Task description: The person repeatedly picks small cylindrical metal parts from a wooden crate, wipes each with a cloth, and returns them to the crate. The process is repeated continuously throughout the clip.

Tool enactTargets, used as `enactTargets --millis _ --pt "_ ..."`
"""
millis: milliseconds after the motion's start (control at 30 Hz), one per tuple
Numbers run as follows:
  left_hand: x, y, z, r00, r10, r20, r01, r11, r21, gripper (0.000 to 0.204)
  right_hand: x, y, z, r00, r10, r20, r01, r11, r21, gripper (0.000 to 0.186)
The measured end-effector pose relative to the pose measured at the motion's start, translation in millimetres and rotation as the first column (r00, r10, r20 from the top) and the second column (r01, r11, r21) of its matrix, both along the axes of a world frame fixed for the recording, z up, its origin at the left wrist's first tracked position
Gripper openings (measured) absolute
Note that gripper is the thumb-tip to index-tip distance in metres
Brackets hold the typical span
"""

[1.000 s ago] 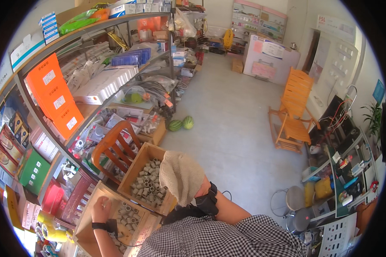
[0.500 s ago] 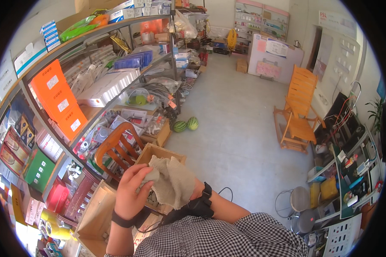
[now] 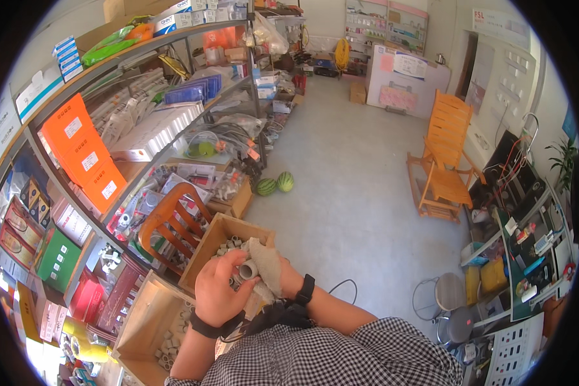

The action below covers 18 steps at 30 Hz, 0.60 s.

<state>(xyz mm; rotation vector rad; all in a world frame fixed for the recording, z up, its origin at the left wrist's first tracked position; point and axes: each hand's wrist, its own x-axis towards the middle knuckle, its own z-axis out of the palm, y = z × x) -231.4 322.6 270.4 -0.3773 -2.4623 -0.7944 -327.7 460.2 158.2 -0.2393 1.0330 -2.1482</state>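
Observation:
Between its thumb and fingers my left hand (image 3: 219, 289) grips a short grey pipe fitting (image 3: 248, 269), its round open end facing up. My right hand (image 3: 289, 278) is against a beige cloth (image 3: 267, 258), which covers its fingers and is bunched beside the fitting. Just beyond both hands stands a wooden box (image 3: 261, 235) with several similar grey fittings in it. Another wooden box (image 3: 132, 349), at the lower left beside my left forearm, also holds several small fittings.
A wooden chair (image 3: 174, 222) stands behind the boxes, next to crowded metal shelving (image 3: 164, 154). Two watermelons (image 3: 275, 184) lie on the floor. Further right are a wooden rocking chair (image 3: 444, 161), a round stool (image 3: 457, 328) and a cluttered desk (image 3: 527, 283).
Both hands have lowered slightly. The cloth has folded down toward the right hand, leaving the fitting in the left hand exposed. Fittings in both boxes now show more.

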Motion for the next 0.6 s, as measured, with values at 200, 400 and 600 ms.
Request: enactTargets --millis 200,400,600 --pt "3 -2 2 1.0 0.026 0.005 -0.026 0.997 0.067 0.061 15 13 13 0.984 0.003 -0.181 -0.007 1.0 -0.02 0.039" --pt "6 -4 3 0.998 -0.003 0.059 0.0 0.998 0.055 0.066 11 -5 7 0.841 -0.006 -0.541 0.083 0.989 0.119 0.039" --pt "2 -8 1 0.988 -0.129 -0.09 0.128 0.992 -0.012 0.058 5 9 5 0.995 0.101 -0.008 -0.101 0.989 -0.108 0.042"
